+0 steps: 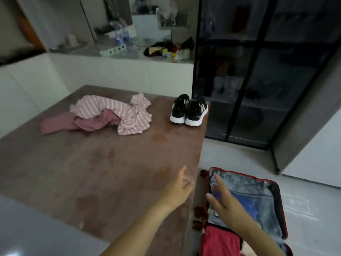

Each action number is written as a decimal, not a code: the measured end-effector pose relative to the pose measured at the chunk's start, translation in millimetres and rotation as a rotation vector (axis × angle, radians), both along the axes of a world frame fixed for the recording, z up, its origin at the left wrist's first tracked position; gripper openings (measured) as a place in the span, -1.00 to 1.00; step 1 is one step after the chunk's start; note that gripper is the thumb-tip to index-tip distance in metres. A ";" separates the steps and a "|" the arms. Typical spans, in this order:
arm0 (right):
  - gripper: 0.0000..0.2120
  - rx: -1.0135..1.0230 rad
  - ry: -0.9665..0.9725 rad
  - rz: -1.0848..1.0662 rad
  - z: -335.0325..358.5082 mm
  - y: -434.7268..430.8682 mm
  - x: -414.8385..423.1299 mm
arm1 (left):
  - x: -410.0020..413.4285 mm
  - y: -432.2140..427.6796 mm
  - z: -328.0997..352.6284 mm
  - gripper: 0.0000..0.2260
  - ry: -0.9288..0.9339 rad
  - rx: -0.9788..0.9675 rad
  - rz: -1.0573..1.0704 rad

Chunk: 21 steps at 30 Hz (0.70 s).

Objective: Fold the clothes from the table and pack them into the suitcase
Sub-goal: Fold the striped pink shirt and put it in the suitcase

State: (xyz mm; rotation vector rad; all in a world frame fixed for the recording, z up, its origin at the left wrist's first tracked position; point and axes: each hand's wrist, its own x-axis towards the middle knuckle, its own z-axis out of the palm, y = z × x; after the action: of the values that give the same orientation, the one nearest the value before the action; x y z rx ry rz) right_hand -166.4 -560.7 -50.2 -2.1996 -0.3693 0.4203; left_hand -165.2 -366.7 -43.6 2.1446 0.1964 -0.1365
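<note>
Nearby, left hand (177, 189) over counter (92, 172) right edge, right hand (227, 209) above open red suitcase (276, 183), both grips apart, empty, crumpled pink clothes (110, 113) far left, black sneakers (190, 111) far right

From my feed, the left forearm (140, 228) and right forearm (258, 239) are bare along their whole visible length, lower centre and lower right; the left grip (177, 187) and right grip (227, 207) are uncovered too.
</note>
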 end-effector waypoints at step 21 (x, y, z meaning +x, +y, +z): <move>-0.40 -0.298 -0.046 0.078 2.2 312.2 103.0 | 27.2 365.8 9.3 -0.40 0.007 0.080 0.250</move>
State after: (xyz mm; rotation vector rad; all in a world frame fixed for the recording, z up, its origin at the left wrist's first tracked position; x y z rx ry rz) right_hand -63.4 -248.5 -48.0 -2.4940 -0.4422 0.4937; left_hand -137.9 -1.0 -34.3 2.1788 0.4785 0.0086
